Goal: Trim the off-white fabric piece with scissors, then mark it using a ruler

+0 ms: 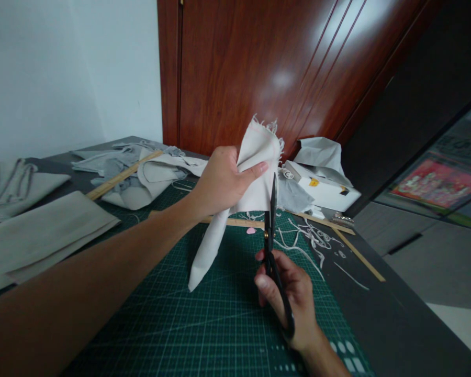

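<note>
My left hand (223,180) is closed on a piece of white fabric (255,157) with a frayed top edge, held up above the green cutting mat (220,314). A long tail of the fabric hangs down toward the mat. My right hand (286,293) grips black scissors (272,230) by the handles, blades pointing up. The blades meet the fabric's right edge just below my left thumb.
Thin fabric trimmings (314,241) lie on the mat's right side. A wooden ruler (121,178) rests across grey cloth pieces (141,173) at the back. Folded grey fabric (43,230) lies at left. A white box (325,188) stands near the wooden door. The table edge drops off right.
</note>
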`<state>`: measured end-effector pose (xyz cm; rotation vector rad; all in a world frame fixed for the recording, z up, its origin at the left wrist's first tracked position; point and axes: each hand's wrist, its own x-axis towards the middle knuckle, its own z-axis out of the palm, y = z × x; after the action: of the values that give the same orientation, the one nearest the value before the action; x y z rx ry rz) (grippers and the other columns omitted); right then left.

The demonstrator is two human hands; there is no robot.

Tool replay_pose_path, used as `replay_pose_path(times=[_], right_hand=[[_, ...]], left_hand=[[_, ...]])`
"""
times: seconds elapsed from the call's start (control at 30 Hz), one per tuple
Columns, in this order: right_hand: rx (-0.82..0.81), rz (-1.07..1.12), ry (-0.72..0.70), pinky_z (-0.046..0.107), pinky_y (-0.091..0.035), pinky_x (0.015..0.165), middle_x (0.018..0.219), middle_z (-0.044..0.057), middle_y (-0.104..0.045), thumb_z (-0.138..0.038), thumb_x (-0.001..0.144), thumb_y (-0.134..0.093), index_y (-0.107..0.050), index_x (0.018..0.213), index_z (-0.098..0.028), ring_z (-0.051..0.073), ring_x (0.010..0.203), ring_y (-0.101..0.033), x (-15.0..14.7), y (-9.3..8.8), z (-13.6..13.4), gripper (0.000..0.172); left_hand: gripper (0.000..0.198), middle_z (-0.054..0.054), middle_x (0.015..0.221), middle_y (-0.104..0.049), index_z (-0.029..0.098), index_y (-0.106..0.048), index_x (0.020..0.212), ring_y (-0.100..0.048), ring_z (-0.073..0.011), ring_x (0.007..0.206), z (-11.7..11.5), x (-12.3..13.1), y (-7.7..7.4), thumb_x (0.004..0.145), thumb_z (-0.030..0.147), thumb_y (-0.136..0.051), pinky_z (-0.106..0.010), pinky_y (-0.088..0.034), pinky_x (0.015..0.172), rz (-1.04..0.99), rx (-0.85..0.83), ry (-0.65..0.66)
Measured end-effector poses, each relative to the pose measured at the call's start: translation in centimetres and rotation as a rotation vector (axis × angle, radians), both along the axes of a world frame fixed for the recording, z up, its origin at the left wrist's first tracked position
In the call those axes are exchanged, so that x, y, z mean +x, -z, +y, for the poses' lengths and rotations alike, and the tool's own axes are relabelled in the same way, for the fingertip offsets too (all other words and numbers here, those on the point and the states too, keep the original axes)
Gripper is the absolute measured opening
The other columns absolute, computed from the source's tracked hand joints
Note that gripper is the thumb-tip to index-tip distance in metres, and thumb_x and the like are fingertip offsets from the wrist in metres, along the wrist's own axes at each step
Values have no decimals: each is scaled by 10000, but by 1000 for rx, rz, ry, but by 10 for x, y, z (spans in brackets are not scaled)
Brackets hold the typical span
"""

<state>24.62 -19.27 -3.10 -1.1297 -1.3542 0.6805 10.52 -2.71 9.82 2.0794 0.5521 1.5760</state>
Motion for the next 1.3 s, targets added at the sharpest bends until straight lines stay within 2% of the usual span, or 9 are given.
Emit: replay_pose_path(times=[0.67, 1.0, 1.3], right_hand=[[-24, -11, 3, 231, -399, 484, 665, -62, -585, -471, 940, -819, -696, 1102, -217, 111, 497, -505, -1, 0, -2, 325], [-5, -42, 19, 215, -413, 466, 664, -64, -595, -466, 941, -817, -700, 1093, -225, 104, 484, -516, 0, 0, -1, 307], [-28, -27, 19, 204, -407, 454, 648, -70, -589, -457, 937, -817, -693, 1097, -224, 100, 470, -511, -1, -1, -1, 309]], left_hand=[[212, -53, 759, -757, 163, -728, 786, -664, -211, 676, 0, -1, -2, 899, 332, -791, -348, -489, 636, 15, -1, -41], [172, -19, 733, -744, 142, -751, 794, -660, -178, 652, 2, 0, 0, 903, 270, -789, -297, -454, 606, -38, 9, 36], [208, -18, 716, -720, 150, -730, 765, -637, -173, 641, 1, 0, -2, 906, 296, -776, -291, -467, 619, -29, 24, 28]])
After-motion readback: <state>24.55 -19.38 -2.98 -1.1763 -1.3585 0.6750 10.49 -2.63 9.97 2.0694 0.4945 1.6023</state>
